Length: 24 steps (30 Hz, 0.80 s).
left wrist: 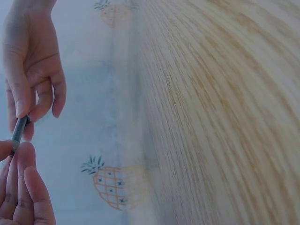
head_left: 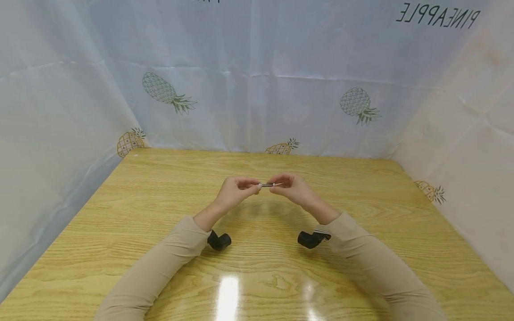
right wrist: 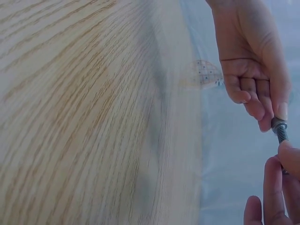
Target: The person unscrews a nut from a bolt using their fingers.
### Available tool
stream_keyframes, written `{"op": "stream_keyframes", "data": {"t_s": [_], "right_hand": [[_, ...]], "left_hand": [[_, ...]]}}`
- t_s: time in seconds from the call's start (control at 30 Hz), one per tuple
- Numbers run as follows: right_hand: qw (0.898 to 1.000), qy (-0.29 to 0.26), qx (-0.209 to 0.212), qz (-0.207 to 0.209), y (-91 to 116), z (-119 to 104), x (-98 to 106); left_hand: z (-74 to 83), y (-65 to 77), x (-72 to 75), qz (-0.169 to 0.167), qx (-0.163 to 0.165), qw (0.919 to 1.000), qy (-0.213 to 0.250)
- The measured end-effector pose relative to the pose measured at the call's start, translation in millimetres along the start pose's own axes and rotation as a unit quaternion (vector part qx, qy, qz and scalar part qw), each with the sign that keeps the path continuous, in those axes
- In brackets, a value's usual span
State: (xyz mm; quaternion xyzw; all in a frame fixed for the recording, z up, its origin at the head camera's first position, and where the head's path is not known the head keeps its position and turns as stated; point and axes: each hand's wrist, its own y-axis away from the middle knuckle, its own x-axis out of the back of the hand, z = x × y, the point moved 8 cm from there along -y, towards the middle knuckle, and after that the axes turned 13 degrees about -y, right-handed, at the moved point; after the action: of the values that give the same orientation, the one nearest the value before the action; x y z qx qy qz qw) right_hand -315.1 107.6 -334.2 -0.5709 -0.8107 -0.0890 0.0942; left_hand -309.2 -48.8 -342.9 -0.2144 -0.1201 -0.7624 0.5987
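A thin grey metal bolt point(head_left: 267, 185) is held in the air, roughly level, between both hands. My left hand point(head_left: 237, 192) pinches one end between thumb and fingertips; in the right wrist view the thicker end of the bolt point(right wrist: 280, 129) and its thread show just below that thumb. At the other end, my right hand point(head_left: 295, 189) grips the bolt the same way, thumb against fingers. The left wrist view has the bolt's shank point(left wrist: 18, 131) between the two thumbs. Fingertips hide both ends in part, so whether a nut sits on it I cannot tell.
Below the hands lies a wood-grain table point(head_left: 265, 276). Pale cloth curtains point(head_left: 249, 107) printed with pineapples stand along its back and both sides. Under each wrist juts a black wrist-worn device point(head_left: 219, 241).
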Motion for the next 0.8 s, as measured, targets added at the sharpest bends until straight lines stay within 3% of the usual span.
{"op": "stream_keyframes", "data": {"t_s": [0.3, 0.63, 0.8], "right_hand": [[1.0, -0.01, 0.001, 0.001, 0.2, -0.9, 0.4], [0.998, -0.037, -0.019, -0.054, -3.6, 3.7, -5.9], [0.997, -0.04, -0.026, -0.057, -4.9, 5.9, -6.1]], "left_hand": [[-1.2, 0.1, -0.5, 0.001, 0.011, 0.9999, -0.002], [-3.9, -2.3, -0.3, 0.004, 0.006, 1.0, -0.005], [-1.7, -1.4, -0.1, 0.004, -0.001, 1.0, -0.003]]}}
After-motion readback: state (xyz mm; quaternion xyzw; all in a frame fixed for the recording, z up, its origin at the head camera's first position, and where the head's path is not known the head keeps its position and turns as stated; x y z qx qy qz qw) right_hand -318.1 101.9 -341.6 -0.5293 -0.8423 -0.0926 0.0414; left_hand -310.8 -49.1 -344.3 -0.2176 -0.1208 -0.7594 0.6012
